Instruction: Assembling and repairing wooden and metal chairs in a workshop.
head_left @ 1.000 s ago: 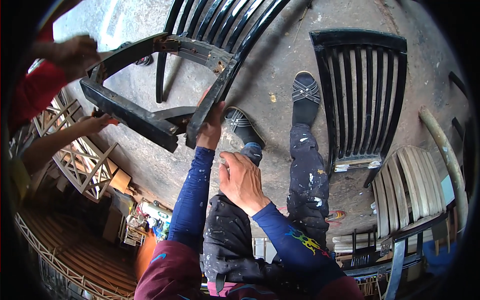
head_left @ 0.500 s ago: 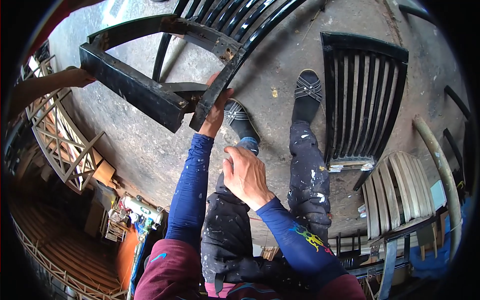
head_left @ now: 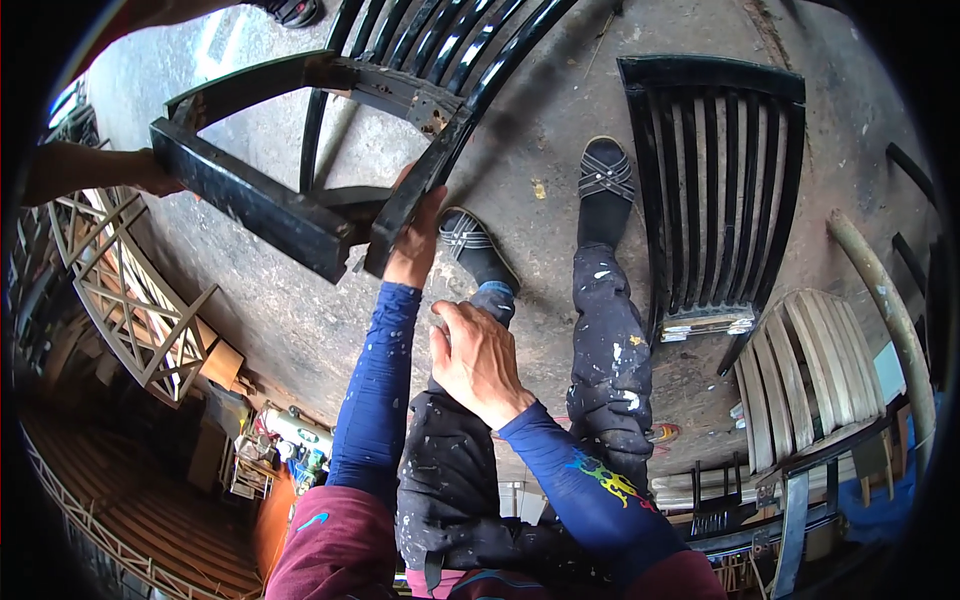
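Note:
A black chair (head_left: 250,205) with a four-sided seat frame and a curved slatted back is tilted up in front of me. My left hand (head_left: 415,240) is closed round the near right end of its seat frame, where a side piece meets a gap at the corner. Another person's hand (head_left: 160,172) grips the frame's left corner. Bare wood and holes show at the joint near the back. My right hand (head_left: 478,362) hovers over my left leg, next to my left sleeve, thumb and forefinger apart. Its other fingers are bent under and partly hidden; nothing shows in it.
A black slatted chair back (head_left: 715,190) lies on the concrete floor (head_left: 540,350) at right. Nearby are a pale slatted wooden panel (head_left: 810,380) and a long pole (head_left: 885,290). Lattice wooden frames (head_left: 135,290) stand at left. Another person's foot (head_left: 292,12) shows at the top.
The chair's seat frame, with my left hand and the other person's hand on it, has shifted slightly left and down. My right hand has moved a little left and down.

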A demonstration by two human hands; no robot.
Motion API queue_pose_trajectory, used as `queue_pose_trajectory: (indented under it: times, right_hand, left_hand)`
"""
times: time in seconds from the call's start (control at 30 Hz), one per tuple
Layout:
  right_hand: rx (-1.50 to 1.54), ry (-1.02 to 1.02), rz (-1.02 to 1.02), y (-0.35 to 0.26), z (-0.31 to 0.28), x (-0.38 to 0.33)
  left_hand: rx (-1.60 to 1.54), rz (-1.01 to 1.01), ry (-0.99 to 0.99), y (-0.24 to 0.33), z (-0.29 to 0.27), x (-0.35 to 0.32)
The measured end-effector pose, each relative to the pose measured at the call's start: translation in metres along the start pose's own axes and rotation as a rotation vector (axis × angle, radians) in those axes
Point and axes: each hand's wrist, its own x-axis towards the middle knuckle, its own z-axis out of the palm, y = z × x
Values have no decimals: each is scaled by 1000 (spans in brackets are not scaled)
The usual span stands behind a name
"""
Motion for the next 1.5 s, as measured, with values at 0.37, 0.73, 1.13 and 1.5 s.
queue_pose_trajectory:
  times: [0.37,0.73,1.13,1.5]
  right_hand:
    - [-144,-97,30,2,-10,6]
    - [-800,-603,-317,-86,-54,42]
    - [-299,-11,-1119,-130,-65,105]
    - [-1139,-67,-770,-144,-39,96]
  left_hand:
    - [-221,204,-136,-78,-20,28]
    - [280,397,-206,-86,-45,159]
    - [771,1165,-54,-106,-45,171]
    - [888,980,-290,-100,-52,181]
